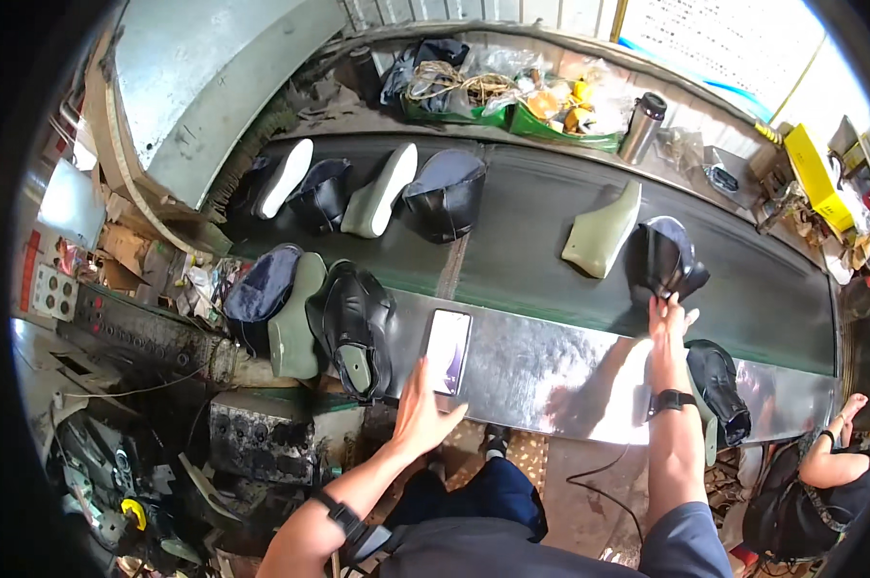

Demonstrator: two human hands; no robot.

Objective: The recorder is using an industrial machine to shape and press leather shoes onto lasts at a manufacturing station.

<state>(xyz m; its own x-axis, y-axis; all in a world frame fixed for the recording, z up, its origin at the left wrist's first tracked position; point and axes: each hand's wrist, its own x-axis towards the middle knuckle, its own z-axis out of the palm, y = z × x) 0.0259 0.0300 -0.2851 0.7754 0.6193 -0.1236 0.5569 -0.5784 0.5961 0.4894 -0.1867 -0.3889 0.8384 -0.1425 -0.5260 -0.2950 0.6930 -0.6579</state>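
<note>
My left hand (423,416) is open beside a phone (448,351) with a lit screen, its thumb apart and its fingertips at the phone's lower left edge. The phone lies on the shiny metal ledge (522,371). Out to the right, my right hand (670,323) has its fingers closed on the near end of a black boot (655,262) with a dark lining, on the black belt (531,207). An olive-green shoe last (604,231) stands left of that boot. Nearer me, another black boot (712,380) leans over the ledge, right of my right forearm.
More boots (445,197) and lasts (382,193) stand on the belt's far left. Another boot with a last inside (351,332) sits left of the phone. Green trays (565,130) and a flask (644,128) line the back shelf. A co-worker's arm (830,462) shows at lower right.
</note>
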